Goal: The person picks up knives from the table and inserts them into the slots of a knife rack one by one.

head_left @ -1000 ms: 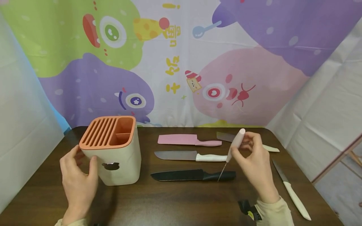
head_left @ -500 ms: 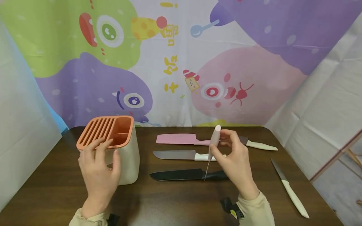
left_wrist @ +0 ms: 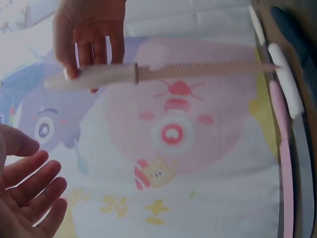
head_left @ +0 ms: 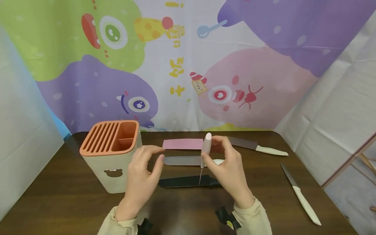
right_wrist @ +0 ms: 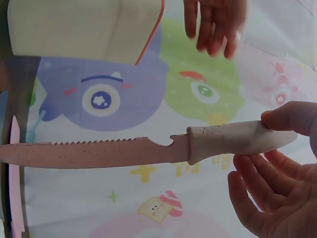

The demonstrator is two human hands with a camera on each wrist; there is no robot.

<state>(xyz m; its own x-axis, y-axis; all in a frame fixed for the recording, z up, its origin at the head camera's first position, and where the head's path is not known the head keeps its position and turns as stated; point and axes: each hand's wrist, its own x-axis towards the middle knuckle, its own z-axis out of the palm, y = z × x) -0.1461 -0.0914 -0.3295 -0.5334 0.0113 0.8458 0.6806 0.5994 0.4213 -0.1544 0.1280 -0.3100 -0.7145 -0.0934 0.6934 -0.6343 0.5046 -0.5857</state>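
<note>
In the head view my right hand (head_left: 230,171) pinches the pale handle of a knife (head_left: 207,145) between thumb and fingers, its blade pointing down over the other knives. The right wrist view shows this knife's pinkish blade (right_wrist: 99,154), with teeth and a notch along its spine. My left hand (head_left: 144,179) hovers with fingers relaxed, holding nothing, just right of the knife block. That block (head_left: 100,169) is cream with an orange slotted top. Behind the hands lie a pink cleaver (head_left: 182,144), a white-handled knife (head_left: 182,160) and a black knife (head_left: 185,182), their handles partly hidden.
A cream-handled knife (head_left: 271,150) lies at the table's back right, and another pale-handled knife (head_left: 305,205) near the right edge. The dark wooden table (head_left: 58,202) ends against a printed cartoon curtain (head_left: 176,114).
My left hand has left the knife block's side, passed across its front and moved right. My right hand has carried the pinched knife left, toward the left hand.
</note>
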